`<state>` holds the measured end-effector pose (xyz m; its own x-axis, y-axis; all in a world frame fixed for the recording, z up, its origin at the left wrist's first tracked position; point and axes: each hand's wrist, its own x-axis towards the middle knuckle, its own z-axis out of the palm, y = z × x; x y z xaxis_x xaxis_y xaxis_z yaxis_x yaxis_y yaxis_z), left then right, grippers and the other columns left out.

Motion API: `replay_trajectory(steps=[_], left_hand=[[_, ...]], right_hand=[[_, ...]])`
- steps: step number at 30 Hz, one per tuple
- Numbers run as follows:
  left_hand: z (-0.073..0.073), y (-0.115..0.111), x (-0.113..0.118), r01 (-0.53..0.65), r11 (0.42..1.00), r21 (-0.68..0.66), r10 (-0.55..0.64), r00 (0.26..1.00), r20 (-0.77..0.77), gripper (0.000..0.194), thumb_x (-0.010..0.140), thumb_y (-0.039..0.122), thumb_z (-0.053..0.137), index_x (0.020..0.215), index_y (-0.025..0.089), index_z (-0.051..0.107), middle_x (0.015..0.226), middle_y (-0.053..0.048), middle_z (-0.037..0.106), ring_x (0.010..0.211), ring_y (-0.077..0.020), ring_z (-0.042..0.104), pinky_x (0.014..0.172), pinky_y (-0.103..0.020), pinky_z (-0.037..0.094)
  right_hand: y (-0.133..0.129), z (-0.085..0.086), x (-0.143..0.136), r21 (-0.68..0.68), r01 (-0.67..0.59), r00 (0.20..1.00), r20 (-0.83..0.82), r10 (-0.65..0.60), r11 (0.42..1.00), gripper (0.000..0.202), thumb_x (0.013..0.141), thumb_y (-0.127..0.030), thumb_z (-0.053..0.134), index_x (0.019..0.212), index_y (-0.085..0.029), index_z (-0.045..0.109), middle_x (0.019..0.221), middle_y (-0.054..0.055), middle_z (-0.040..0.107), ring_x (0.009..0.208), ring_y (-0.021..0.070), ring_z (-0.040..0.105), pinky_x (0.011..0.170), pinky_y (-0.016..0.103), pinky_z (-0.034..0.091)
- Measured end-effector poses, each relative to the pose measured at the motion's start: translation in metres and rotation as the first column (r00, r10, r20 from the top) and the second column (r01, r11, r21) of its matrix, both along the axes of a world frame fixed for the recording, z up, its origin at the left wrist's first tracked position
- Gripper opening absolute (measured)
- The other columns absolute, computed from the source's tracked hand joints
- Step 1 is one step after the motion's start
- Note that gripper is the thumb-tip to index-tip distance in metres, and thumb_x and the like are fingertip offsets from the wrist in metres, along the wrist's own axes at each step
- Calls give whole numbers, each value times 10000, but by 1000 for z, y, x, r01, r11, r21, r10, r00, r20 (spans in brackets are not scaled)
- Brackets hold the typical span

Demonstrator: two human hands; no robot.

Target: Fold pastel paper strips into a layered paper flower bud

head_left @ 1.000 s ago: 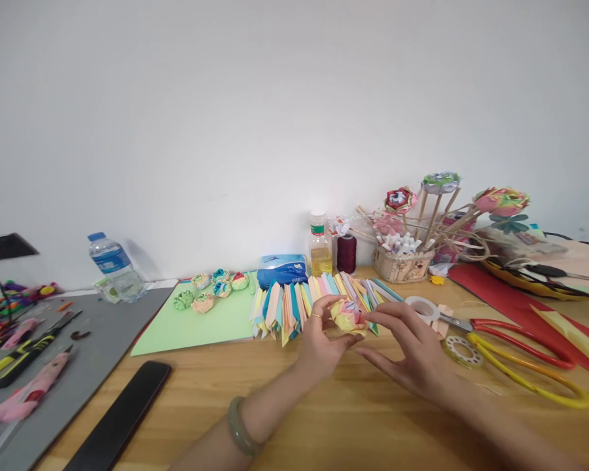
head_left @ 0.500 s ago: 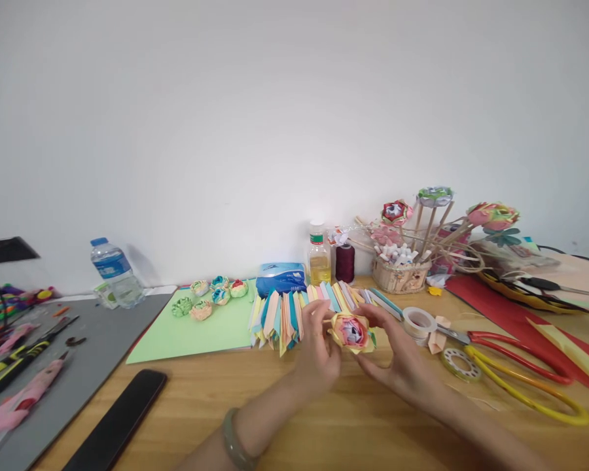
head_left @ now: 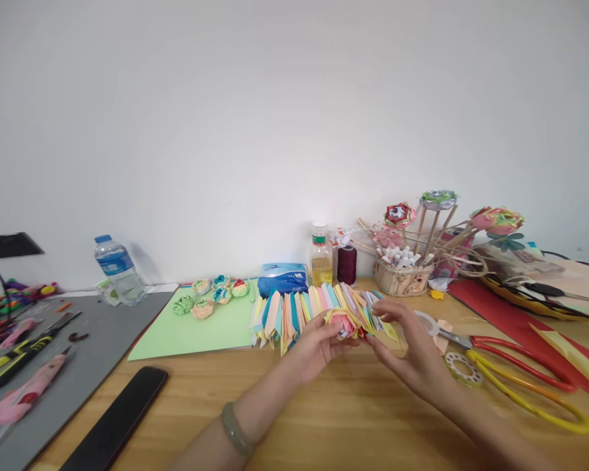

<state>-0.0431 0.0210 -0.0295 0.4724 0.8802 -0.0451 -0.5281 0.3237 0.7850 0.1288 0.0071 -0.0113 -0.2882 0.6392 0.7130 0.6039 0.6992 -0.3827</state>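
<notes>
A yellow and pink folded-paper flower (head_left: 342, 323) is held up above the wooden table. My left hand (head_left: 317, 350) grips it from the left and below, with a green bangle on that wrist. My right hand (head_left: 407, 353) is at its right side, fingers spread wide, one lower fingertip at the flower's edge near a bit of red. Behind the flower lies a row of folded paper strips (head_left: 275, 317) in several colours. On the green paper sheet (head_left: 177, 340) at the left sit several small paper flowers (head_left: 222, 295).
A black phone (head_left: 115, 418) lies front left, beside a grey mat (head_left: 93, 353) with tools. Scissors (head_left: 520, 366) and tape (head_left: 464, 368) are at the right. Behind stand a tissue pack (head_left: 282, 279), a bottle (head_left: 321, 261), a thread spool (head_left: 346, 264) and a basket (head_left: 400, 280).
The flower has moved slightly left and tilted. My left hand has shifted lower beneath it. My right hand has opened wider, its upper fingers now away from the flower.
</notes>
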Motion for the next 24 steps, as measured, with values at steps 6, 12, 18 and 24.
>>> replay_trajectory(steps=[6,12,18,24], left_hand=[[0,-7,7,-55,998,4,54,997,53,267,728,313,601,930,139,580,899,-59,606,747,-116,577,639,-214,455],[-1,-7,6,-36,999,7,36,999,-16,385,603,215,715,947,145,558,908,-47,583,761,-122,560,670,-248,449],[-2,-5,10,-140,987,83,148,983,-110,566,453,132,780,962,146,533,776,-4,578,678,-92,524,655,-232,415],[-3,-5,14,-211,956,204,250,949,-194,518,438,170,781,881,146,515,757,7,559,667,-94,498,643,-231,401]], right_hand=[[-2,-10,-9,3,50,998,37,-50,999,223,771,-285,567,946,-213,448,911,77,524,842,215,528,648,338,472],[7,-7,-4,-216,-124,988,-115,101,969,147,805,-299,531,922,-227,480,891,48,556,811,186,548,663,319,496],[7,-7,0,-154,-91,989,-130,71,984,145,801,-270,542,935,-227,508,921,57,550,847,190,548,676,316,494],[1,-8,-2,117,-27,999,43,22,993,104,790,-177,542,878,-224,568,797,49,546,734,174,551,624,305,466]])
